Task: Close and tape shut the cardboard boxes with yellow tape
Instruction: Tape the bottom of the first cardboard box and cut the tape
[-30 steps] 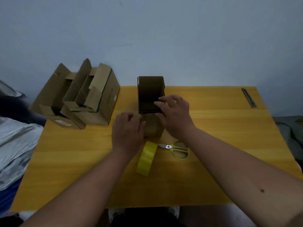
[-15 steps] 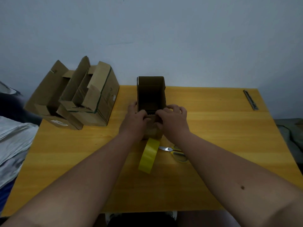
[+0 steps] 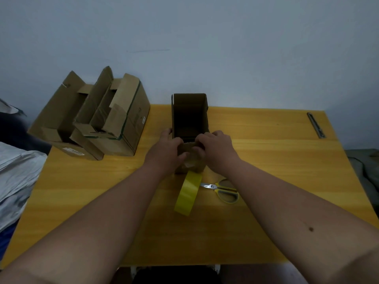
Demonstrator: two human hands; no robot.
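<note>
Cardboard box (image 3: 189,117) stands near the middle of the table (image 3: 266,140), toward its far edge, open at the top with its long axis running from the person toward the wall. Both hands meet at its near end: the left hand (image 3: 166,152) wraps the near-left corner, fingers (image 3: 167,133) reaching up along the left wall, while the right hand (image 3: 215,149) curls over the near rim, fingers (image 3: 200,149) pinching what looks like the near flap. Both hands are closed on the box, neither empty. The flap lies directly under the fingers, so folding it away from the person, along the box's length, seems the coming move. Yellow tape (image 3: 188,192) stands on edge just nearer the person than the box, about equally close to either hand, with scissors (image 3: 223,190) beside it on the right. Two more open boxes (image 3: 92,115) sit at the table's far-left corner, still unsealed.
</note>
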